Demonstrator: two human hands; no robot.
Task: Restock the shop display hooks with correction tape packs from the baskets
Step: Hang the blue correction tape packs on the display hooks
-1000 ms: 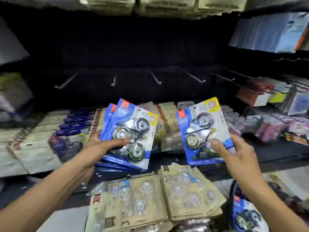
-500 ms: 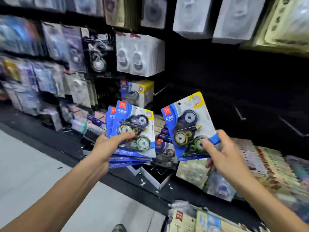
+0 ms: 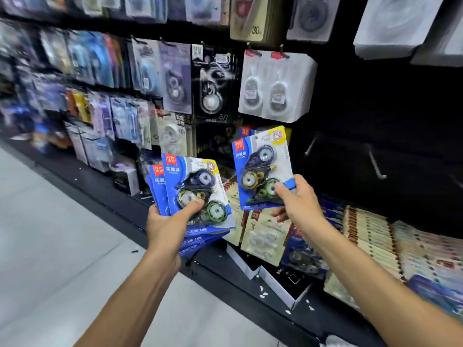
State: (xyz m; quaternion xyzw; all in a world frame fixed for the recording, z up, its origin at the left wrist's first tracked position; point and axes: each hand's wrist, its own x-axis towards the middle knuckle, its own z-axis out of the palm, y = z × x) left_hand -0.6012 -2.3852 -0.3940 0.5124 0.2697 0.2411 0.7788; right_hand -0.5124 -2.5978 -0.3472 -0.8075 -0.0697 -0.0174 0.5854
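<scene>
My left hand (image 3: 167,226) grips a fanned stack of blue correction tape packs (image 3: 195,194), thumb pressed on the top pack's blister. My right hand (image 3: 298,204) pinches a single blue correction tape pack (image 3: 261,169) by its lower right corner and holds it upright, close in front of packs of the same kind (image 3: 246,132) hanging on the black display wall. Bare metal hooks (image 3: 375,162) stick out of the dark panel to the right of that pack.
Hanging stationery packs (image 3: 155,68) cover the wall to the left. White blister packs (image 3: 275,88) hang just above. A low black shelf (image 3: 120,199) holds boxes and rows of flat packs (image 3: 365,236). Grey floor (image 3: 50,246) lies to the left.
The view has swung left from the shelf of beige packs to the hanging display. Both hands still hold their packs, and the single pack now sits higher, nearer the wall.
</scene>
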